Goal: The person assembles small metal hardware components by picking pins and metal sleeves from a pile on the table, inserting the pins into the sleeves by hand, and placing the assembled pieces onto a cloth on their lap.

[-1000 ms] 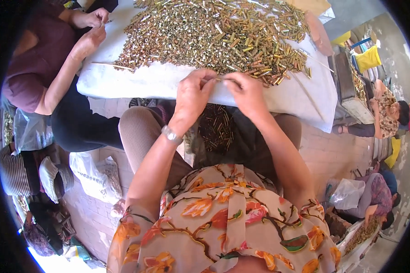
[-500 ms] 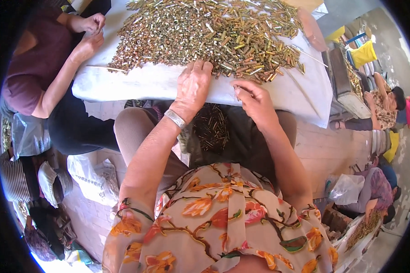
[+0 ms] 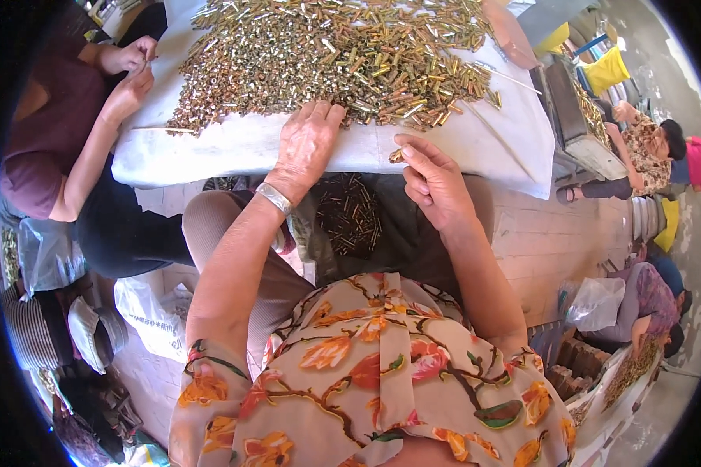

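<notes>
A wide heap of small brass-coloured metal pieces (image 3: 319, 58), short sleeves and longer tubes mixed, covers the white-covered table (image 3: 234, 152). My left hand (image 3: 310, 144), with a silver bracelet at the wrist, lies at the heap's near edge. Its fingers are together and curled down; the tips are hidden against the pieces. Over the table's near edge, my right hand (image 3: 438, 175) pinches a small brass metal piece (image 3: 397, 156) between thumb and forefinger, its other fingers curled in. Below the table edge, between my knees, many darker metal tubes (image 3: 349, 214) lie in a dark container or cloth.
At the left, a person in a dark red top (image 3: 62, 148) holds both hands together by the table. Thin sticks (image 3: 500, 134) lie on the cloth. A white plastic bag (image 3: 148, 311) stands on the floor. Other people (image 3: 646, 152) sit at tables on the right.
My right hand has turned and drawn slightly back from the heap, so the brass piece in its pinch shows more. My left hand stays at the heap's edge. The whole view has shifted a little.
</notes>
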The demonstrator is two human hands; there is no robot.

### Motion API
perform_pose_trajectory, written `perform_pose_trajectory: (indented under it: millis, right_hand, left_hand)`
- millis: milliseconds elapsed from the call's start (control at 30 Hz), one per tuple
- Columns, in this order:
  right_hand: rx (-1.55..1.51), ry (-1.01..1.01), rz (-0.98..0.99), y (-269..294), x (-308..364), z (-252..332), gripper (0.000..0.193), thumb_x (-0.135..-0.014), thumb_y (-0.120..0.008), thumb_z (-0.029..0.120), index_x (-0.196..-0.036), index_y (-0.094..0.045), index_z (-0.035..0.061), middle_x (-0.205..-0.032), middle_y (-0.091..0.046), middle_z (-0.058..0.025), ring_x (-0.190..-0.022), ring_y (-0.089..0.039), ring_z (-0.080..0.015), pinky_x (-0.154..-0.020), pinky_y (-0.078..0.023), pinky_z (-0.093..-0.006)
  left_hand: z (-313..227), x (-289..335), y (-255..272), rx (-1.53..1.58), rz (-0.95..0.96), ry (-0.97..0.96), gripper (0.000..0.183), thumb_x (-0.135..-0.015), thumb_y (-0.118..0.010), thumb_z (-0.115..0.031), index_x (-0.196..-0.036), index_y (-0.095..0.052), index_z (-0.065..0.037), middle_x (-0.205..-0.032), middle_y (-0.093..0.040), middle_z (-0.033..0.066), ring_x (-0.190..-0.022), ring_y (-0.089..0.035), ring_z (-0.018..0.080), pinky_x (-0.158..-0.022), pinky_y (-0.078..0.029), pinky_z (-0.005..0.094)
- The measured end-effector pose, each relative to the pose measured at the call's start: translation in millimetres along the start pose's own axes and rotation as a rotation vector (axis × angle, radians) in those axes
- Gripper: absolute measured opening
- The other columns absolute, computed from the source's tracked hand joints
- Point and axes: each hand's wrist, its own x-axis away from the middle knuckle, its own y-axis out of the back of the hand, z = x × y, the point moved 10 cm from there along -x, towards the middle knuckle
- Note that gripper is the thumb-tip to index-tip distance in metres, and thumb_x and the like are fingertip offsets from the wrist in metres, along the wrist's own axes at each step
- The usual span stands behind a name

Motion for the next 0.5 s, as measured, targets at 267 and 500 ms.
perform_pose_trajectory:
  millis: [267, 500]
  right_hand:
    - [0.044, 0.013, -0.039, 12, -1, -6, 0.021, -0.091, -0.061, 0.012, -0.11, -0.06, 0.0032, -0.084, -0.06, -0.0005, -0.047, -0.034, -0.0004, -0.039, -0.024, -0.0159]
    - [0.056, 0.001, -0.061, 12, 0, -9, 0.021, -0.09, -0.063, 0.013, -0.108, -0.06, 0.003, -0.086, -0.062, -0.0018, -0.047, -0.034, -0.0003, -0.038, -0.024, -0.0165]
  left_hand:
    - [2, -2, 1, 0.05, 0.003, -0.041, 0.014, -0.076, -0.056, -0.005, -0.089, -0.058, -0.007, -0.086, -0.059, 0.0085, -0.086, -0.06, 0.0251, -0.077, -0.05, 0.0356]
    - [1, -3, 16, 0.21, -0.085, -0.036, 0.023, -0.077, -0.058, 0.0, -0.098, -0.062, -0.007, -0.087, -0.061, 0.01, -0.083, -0.063, 0.024, -0.073, -0.052, 0.0335]
